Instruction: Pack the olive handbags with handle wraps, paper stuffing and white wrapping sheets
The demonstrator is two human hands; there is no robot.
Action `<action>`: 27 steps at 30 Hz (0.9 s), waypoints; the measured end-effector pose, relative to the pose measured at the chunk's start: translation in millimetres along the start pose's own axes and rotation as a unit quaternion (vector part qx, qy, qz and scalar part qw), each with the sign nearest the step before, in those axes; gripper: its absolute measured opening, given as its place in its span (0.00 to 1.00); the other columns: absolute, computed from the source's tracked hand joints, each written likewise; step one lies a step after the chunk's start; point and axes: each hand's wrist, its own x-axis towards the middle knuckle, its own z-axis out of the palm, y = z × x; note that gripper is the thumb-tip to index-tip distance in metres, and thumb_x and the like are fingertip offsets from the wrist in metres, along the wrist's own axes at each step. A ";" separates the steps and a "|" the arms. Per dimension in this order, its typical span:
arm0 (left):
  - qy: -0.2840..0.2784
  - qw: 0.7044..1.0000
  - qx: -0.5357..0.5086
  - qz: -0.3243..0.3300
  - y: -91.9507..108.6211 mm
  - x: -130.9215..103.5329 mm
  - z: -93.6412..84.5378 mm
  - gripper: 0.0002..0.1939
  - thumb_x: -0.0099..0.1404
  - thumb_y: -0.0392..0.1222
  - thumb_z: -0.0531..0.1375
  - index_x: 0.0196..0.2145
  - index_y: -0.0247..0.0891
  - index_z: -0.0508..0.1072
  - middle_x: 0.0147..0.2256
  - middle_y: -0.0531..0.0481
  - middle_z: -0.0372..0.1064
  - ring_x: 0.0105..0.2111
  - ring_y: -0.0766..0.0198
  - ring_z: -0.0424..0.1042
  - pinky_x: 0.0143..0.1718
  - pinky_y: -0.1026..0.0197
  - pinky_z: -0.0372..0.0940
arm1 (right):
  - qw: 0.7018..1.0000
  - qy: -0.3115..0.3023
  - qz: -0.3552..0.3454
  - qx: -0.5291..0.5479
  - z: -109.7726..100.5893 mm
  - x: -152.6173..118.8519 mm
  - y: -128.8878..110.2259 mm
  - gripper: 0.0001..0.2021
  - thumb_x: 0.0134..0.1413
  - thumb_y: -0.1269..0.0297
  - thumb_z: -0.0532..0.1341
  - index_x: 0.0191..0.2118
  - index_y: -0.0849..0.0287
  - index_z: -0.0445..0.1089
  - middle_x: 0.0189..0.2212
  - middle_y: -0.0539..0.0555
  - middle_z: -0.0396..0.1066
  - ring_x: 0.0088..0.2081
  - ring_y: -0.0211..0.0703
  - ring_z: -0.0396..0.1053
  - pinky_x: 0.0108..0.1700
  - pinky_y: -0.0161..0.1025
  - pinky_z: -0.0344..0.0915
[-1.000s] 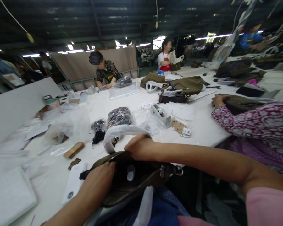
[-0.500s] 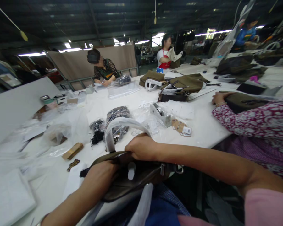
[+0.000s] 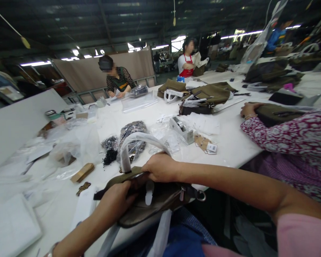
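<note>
A dark olive handbag with a zipped top rests at the table's near edge, its mouth partly open. Its far handle is wrapped in white material and stands up; the near wrapped handle hangs toward me. My right hand is closed on the far rim by the zipper. At the left part of the opening, my left hand grips the rim, its fingertips partly hidden inside. Between the hands a pale tab hangs over the bag's front. A metal zipper pull dangles at the right end.
Beyond the bag lie a plastic-wrapped bundle, a grey dispenser-like box, tags and brown card strips. More olive bags sit farther back. A co-worker's patterned sleeve is close on the right.
My left hand has drawn slightly up and back out of the opening, and the far rim on that side has risen with it. My right hand stays almost in place.
</note>
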 end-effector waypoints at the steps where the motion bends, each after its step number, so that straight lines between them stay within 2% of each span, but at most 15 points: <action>1: -0.009 1.000 0.018 0.000 0.9 -1.1 -1.9 0.08 0.67 0.36 0.60 0.43 0.36 0.76 0.44 0.41 0.79 0.46 0.48 0.78 0.48 0.52 0.71 | 1.000 0.001 0.001 0.006 0.8 0.8 1.7 0.12 0.59 0.63 0.60 0.42 0.55 0.80 0.38 0.57 0.81 0.39 0.48 0.77 0.33 0.36 0.59; 4: -0.011 0.997 0.076 0.030 3.4 -7.3 -4.8 0.14 0.71 0.30 0.52 0.47 0.37 0.74 0.41 0.43 0.78 0.41 0.51 0.79 0.41 0.54 0.73 | 1.000 -0.001 0.003 0.026 2.5 3.6 7.9 0.13 0.61 0.58 0.59 0.42 0.55 0.80 0.39 0.58 0.81 0.39 0.48 0.77 0.33 0.36 0.58; 7: 0.015 0.979 0.114 0.166 8.6 -7.1 1.1 0.22 0.68 0.25 0.51 0.54 0.41 0.71 0.50 0.43 0.75 0.46 0.54 0.78 0.42 0.58 0.74 | 0.999 -0.013 -0.005 0.036 2.8 7.1 11.4 0.14 0.61 0.58 0.59 0.41 0.56 0.80 0.38 0.58 0.81 0.38 0.48 0.77 0.32 0.36 0.56; 8: 0.019 0.968 0.133 0.210 11.7 -4.1 5.4 0.23 0.68 0.24 0.52 0.56 0.40 0.70 0.51 0.43 0.74 0.46 0.54 0.77 0.42 0.57 0.74 | 0.999 -0.018 -0.009 0.038 2.5 8.4 11.3 0.13 0.61 0.58 0.59 0.41 0.56 0.80 0.38 0.58 0.81 0.38 0.47 0.76 0.32 0.36 0.56; 10: 0.020 0.951 0.179 0.252 19.8 5.2 15.6 0.22 0.68 0.24 0.52 0.56 0.36 0.71 0.48 0.40 0.75 0.43 0.52 0.78 0.40 0.54 0.75 | 0.999 -0.026 -0.014 0.039 1.5 10.9 9.4 0.12 0.60 0.61 0.60 0.40 0.56 0.80 0.37 0.58 0.81 0.38 0.47 0.76 0.31 0.36 0.55; 13: 0.035 0.946 0.212 0.244 32.1 19.2 27.7 0.19 0.69 0.24 0.49 0.51 0.29 0.74 0.43 0.36 0.74 0.38 0.50 0.77 0.38 0.50 0.74 | 0.999 -0.035 -0.013 0.034 -1.2 12.9 6.0 0.11 0.59 0.63 0.60 0.40 0.57 0.80 0.37 0.58 0.81 0.38 0.46 0.76 0.31 0.36 0.55; 16: 0.047 0.942 0.221 0.248 34.6 24.4 28.1 0.18 0.69 0.23 0.48 0.48 0.28 0.76 0.41 0.36 0.73 0.38 0.49 0.76 0.35 0.50 0.72 | 0.999 -0.040 -0.004 0.028 -3.5 11.6 8.4 0.12 0.61 0.62 0.60 0.41 0.57 0.80 0.38 0.58 0.81 0.39 0.47 0.76 0.32 0.35 0.57; 20: 0.033 0.933 0.229 0.276 16.6 22.3 16.4 0.15 0.70 0.26 0.52 0.45 0.30 0.77 0.48 0.35 0.73 0.44 0.47 0.74 0.37 0.50 0.71 | 0.999 -0.044 0.012 0.013 -2.7 8.9 22.9 0.14 0.62 0.60 0.59 0.43 0.59 0.79 0.40 0.60 0.80 0.41 0.49 0.76 0.35 0.36 0.60; 23: 0.004 0.929 0.227 0.292 -1.0 20.2 8.3 0.16 0.69 0.25 0.53 0.48 0.35 0.76 0.53 0.38 0.72 0.45 0.51 0.74 0.42 0.52 0.71 | 0.998 -0.057 0.009 0.004 -1.4 9.8 33.7 0.13 0.62 0.63 0.59 0.47 0.58 0.79 0.42 0.60 0.80 0.43 0.50 0.76 0.37 0.36 0.61; 27: -0.026 0.943 0.217 0.250 -9.8 16.5 2.3 0.16 0.69 0.26 0.51 0.48 0.35 0.74 0.39 0.41 0.77 0.39 0.51 0.76 0.40 0.52 0.72 | 0.997 -0.079 -0.017 -0.002 -2.2 12.6 38.1 0.13 0.62 0.63 0.60 0.48 0.55 0.78 0.43 0.57 0.80 0.43 0.49 0.76 0.38 0.36 0.61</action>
